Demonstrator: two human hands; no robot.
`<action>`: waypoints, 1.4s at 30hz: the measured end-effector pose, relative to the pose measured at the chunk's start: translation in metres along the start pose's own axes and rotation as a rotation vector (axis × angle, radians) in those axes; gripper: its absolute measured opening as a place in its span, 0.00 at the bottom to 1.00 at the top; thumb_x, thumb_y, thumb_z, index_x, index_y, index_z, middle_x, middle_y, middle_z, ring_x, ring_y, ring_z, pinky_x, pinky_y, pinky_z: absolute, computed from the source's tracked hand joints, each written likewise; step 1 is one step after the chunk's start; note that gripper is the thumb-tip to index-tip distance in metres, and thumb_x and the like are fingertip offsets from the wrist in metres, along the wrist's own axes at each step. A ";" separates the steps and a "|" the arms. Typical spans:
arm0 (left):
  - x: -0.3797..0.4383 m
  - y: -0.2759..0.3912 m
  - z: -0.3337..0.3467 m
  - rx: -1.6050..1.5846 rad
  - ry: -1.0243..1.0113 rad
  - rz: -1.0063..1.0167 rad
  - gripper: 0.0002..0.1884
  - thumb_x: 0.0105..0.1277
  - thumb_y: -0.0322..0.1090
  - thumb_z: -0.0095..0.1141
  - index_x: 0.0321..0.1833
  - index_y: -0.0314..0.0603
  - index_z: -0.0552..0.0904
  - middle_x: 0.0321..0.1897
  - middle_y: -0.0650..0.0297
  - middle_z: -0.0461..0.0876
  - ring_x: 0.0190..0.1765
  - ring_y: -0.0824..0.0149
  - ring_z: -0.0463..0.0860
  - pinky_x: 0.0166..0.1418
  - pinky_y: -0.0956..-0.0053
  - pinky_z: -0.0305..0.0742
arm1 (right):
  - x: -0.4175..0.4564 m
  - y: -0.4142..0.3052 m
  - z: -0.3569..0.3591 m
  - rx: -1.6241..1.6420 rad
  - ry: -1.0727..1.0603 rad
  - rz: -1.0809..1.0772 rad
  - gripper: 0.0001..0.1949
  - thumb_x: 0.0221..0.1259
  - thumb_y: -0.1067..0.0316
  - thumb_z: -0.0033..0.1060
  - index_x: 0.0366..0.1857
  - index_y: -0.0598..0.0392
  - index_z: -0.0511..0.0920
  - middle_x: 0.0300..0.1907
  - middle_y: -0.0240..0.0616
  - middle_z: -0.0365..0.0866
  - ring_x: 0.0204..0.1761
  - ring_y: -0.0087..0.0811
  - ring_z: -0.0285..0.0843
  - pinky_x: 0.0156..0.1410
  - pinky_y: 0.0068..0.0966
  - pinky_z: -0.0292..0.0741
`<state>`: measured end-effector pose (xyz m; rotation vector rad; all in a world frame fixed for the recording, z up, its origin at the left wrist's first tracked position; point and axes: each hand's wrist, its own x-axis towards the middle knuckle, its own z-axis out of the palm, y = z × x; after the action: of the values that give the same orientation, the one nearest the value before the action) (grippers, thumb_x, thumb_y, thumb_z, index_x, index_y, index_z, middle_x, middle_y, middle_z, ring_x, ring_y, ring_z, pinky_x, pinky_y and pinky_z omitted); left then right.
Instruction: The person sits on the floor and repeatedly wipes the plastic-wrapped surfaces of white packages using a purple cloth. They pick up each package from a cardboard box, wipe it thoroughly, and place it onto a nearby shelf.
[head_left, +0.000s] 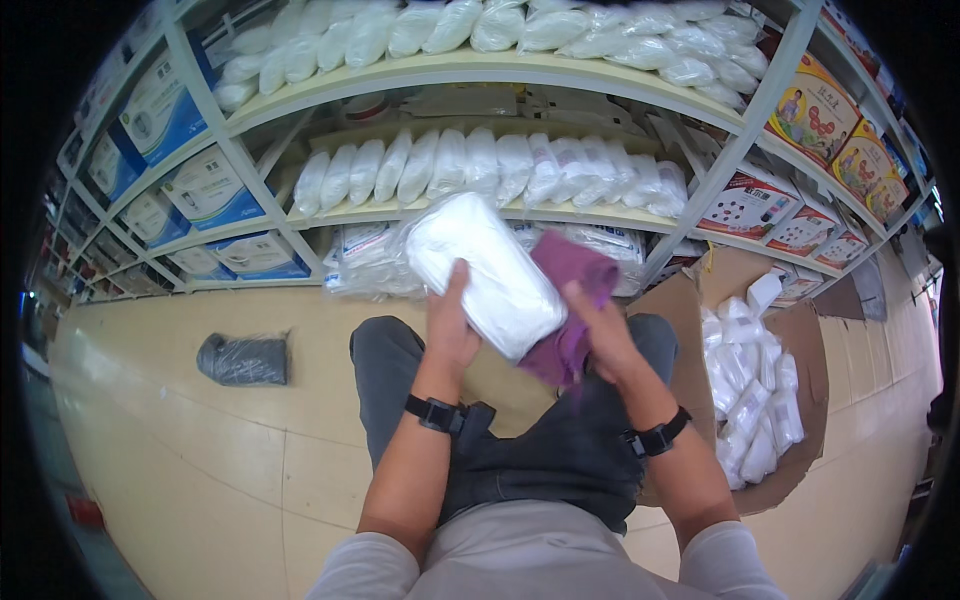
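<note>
A white plastic-wrapped package (484, 274) is held tilted above my knees. My left hand (452, 322) grips its lower left side, with the thumb lying across the top. In my right hand (604, 334) is a purple cloth (574, 277), bunched against the package's right edge. Part of the cloth hangs below the package, and the fingers of both hands are partly hidden. Just beyond stands a shelf (480, 214) with a row of similar white wrapped packages (450, 161) set on end.
A cardboard box (806, 367) holding several white packages (750, 382) stands at my right. A dark plastic-wrapped bundle (244, 360) lies on the tiled floor (225, 465) to the left. Bagged goods (367, 259) fill the bottom shelf. Printed cartons (214, 187) line the side shelves.
</note>
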<state>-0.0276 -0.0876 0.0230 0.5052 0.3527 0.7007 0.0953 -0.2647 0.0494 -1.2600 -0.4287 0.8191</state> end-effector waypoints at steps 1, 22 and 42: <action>-0.005 -0.005 0.004 0.071 -0.054 0.003 0.32 0.71 0.33 0.66 0.74 0.32 0.67 0.65 0.54 0.78 0.65 0.57 0.80 0.69 0.61 0.77 | -0.001 0.004 0.014 -0.116 -0.033 -0.044 0.28 0.71 0.58 0.69 0.68 0.60 0.72 0.62 0.40 0.80 0.61 0.30 0.79 0.67 0.32 0.76; -0.016 -0.013 -0.009 -0.014 -0.114 -0.119 0.26 0.77 0.38 0.58 0.72 0.33 0.69 0.62 0.56 0.80 0.61 0.59 0.83 0.68 0.62 0.79 | 0.005 0.024 0.018 -0.737 -0.054 -0.791 0.24 0.67 0.61 0.69 0.63 0.61 0.76 0.69 0.48 0.75 0.70 0.46 0.73 0.76 0.36 0.66; -0.019 -0.035 0.011 -0.069 -0.098 -0.269 0.26 0.78 0.43 0.59 0.72 0.38 0.70 0.65 0.58 0.79 0.63 0.61 0.82 0.69 0.61 0.80 | 0.021 0.018 0.000 -0.512 0.092 -0.787 0.19 0.65 0.65 0.67 0.58 0.59 0.80 0.71 0.51 0.68 0.73 0.47 0.67 0.79 0.37 0.60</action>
<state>-0.0177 -0.1269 0.0152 0.4155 0.2963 0.4243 0.1038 -0.2471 0.0298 -1.4233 -1.0188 -0.0303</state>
